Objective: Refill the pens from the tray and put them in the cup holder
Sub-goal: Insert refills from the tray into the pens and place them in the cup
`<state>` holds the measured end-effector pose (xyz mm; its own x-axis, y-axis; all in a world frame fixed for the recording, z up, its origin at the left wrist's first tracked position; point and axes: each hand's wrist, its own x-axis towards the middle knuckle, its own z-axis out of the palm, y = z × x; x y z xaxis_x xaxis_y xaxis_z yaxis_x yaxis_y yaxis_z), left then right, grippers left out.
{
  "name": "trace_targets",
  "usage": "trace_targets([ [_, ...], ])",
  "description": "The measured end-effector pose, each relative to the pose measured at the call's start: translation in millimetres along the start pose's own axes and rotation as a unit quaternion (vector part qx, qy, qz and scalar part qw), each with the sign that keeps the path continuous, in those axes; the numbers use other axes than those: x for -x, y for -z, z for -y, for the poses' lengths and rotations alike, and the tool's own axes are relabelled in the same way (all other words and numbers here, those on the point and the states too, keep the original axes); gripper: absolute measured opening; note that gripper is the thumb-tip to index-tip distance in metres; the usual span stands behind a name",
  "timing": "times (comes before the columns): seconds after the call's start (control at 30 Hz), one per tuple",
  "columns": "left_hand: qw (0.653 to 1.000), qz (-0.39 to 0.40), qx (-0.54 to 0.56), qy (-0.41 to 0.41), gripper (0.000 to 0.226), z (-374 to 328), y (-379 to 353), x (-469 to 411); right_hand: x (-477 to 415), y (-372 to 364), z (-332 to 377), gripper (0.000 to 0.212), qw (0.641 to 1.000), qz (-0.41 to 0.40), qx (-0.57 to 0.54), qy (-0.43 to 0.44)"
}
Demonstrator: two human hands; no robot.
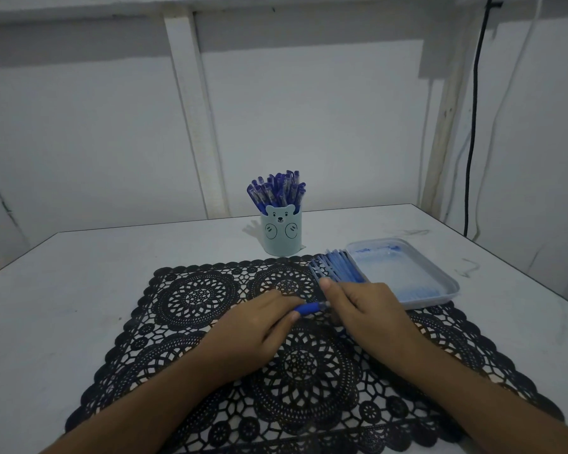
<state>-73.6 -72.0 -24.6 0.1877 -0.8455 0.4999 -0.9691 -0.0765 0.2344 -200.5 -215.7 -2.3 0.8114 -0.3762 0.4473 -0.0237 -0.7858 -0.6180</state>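
My left hand [259, 326] grips a blue pen [309, 308] lying level over the black lace mat [184, 322]. My right hand [364, 309] meets the pen's right end, fingers curled around it; that end is hidden under the fingers. A bundle of blue refills [336, 266] fans out over the left rim of the pale tray [440, 273], just beyond my right hand. The light blue bear-faced cup holder [281, 234] stands behind the mat, packed with several blue capped pens [276, 190].
The white table [79, 273] ends at a wall behind the cup holder. A black cable [474, 126] hangs down the wall at the right. The tray sits at the mat's far right corner, near the table's right edge.
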Motion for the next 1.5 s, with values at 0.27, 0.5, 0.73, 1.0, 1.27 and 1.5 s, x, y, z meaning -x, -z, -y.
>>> trace_targets([
  [0.27,0.999,-0.027,0.027,0.028,0.038,2.6,0.4,-0.7,-3.0,9.2,-4.0,0.008,0.997,0.060,-0.031,0.027],
  [0.5,1.000,-0.023,0.012,0.003,0.032,1.1,-0.8,-0.5,-2.3,5.2,-6.6,0.023,0.996,0.082,0.009,0.014],
  [0.73,1.000,-0.018,0.007,0.002,0.035,1.0,-0.5,-0.7,-1.9,5.2,-6.5,0.029,0.996,0.082,0.017,0.006],
  [1.0,1.000,-0.007,-0.001,0.002,0.036,1.7,-0.9,0.2,-2.4,6.6,-8.2,0.036,0.997,0.078,-0.013,-0.006],
  [1.27,1.000,-0.012,-0.008,-0.007,0.034,2.4,-1.8,0.2,-2.9,7.6,-7.5,0.032,0.996,0.090,0.001,0.015],
  [1.5,1.000,-0.019,0.002,-0.004,0.031,2.9,-0.4,0.0,-3.3,7.6,-7.7,0.011,0.991,0.113,0.048,0.055],
])
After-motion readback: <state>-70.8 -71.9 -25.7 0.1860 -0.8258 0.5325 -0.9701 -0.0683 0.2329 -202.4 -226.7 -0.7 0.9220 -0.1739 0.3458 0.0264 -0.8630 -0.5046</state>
